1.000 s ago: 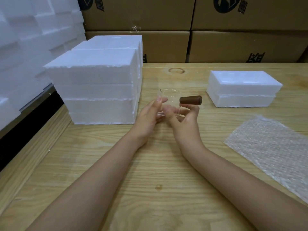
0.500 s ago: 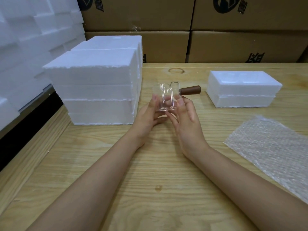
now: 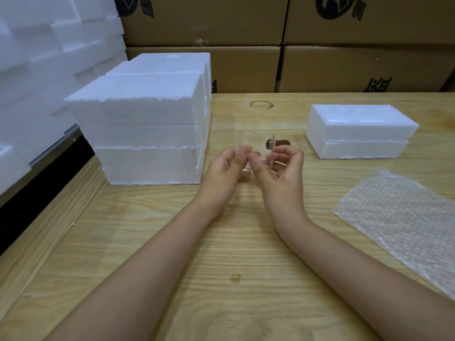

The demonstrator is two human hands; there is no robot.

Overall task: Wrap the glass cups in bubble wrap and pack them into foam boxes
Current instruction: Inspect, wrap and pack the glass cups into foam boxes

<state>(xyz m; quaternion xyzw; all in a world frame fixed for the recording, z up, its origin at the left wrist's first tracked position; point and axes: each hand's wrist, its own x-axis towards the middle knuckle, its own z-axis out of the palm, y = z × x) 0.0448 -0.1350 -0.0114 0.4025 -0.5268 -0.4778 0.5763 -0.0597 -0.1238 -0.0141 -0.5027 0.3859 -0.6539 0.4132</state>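
Counts: glass cup (image 3: pixel 256 143) 1; bubble wrap sheet (image 3: pixel 398 217) 1, lower right; foam box stacks (image 3: pixel 142 134) 2, left; lone foam box (image 3: pixel 359 134) 1, right; cartons (image 3: pixel 202 20) 4, top.

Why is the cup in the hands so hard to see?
In the head view the glass cup, held by the left hand and right hand, is see-through, so the wooden table shows behind it; only thin bright edges mark it, while its dark handle stands out; the light is soft and even, without harsh glare.

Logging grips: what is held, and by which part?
The clear glass cup with brown wooden handle: left hand pinches its left wall, right hand its right wall beneath the handle.
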